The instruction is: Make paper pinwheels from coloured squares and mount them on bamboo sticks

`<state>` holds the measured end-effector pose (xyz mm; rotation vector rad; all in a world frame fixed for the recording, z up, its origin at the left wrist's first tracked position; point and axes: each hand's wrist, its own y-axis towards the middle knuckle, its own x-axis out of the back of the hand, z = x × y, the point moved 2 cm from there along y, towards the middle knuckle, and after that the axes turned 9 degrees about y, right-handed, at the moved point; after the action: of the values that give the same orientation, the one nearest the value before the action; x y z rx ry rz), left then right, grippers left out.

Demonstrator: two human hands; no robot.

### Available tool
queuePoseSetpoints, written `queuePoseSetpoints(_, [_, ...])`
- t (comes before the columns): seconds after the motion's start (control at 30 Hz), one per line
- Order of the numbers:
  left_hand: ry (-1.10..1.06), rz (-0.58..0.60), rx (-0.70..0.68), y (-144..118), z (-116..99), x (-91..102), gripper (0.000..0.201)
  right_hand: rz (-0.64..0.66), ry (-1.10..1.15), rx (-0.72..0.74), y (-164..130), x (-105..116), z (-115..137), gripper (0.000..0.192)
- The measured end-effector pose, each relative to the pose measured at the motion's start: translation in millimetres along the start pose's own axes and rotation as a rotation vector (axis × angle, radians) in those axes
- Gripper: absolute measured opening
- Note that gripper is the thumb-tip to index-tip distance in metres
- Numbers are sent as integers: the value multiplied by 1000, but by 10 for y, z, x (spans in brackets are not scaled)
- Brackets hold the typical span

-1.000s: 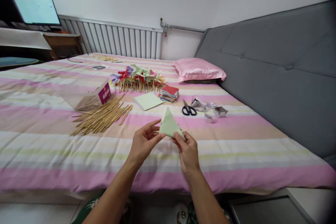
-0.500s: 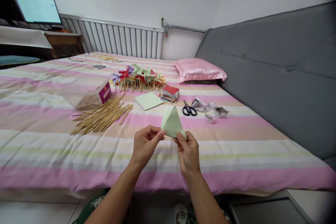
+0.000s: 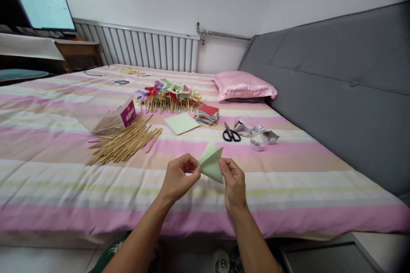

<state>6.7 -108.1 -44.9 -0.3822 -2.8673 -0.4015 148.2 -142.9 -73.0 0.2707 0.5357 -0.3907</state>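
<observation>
Green paper (image 3: 211,164), folded, is held above the bed's (image 3: 288,170) near edge, pinched by left hand (image 3: 178,178) and right hand (image 3: 233,182); corners should be aligned before creasing.

Striped bed (image 3: 48,170), grey headboard (image 3: 336,81), radiator (image 3: 141,49)
</observation>
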Motion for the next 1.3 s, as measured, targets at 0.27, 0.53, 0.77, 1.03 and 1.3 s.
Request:
queuePoseSetpoints(0.27, [42,175,72,-1,31,-23,12,-67,40,-104,69,30,-44,28])
queuePoseSetpoints(0.53, [-188,-84,324,140,165,-20,28,-151,-49,-40,349,-54,-170,31])
queuePoseSetpoints(0.77, [-289,-152,372,277,338,-73,33,-215,-11,-86,564,-55,-390,32])
queuePoseSetpoints(1.03, [-329,-182,428,286,472,-117,30,-257,29,-178,666,10,-604,33])
queuePoseSetpoints(1.3, [-295,-185,391,349,494,-125,27,-244,21,-150,706,-34,-583,35])
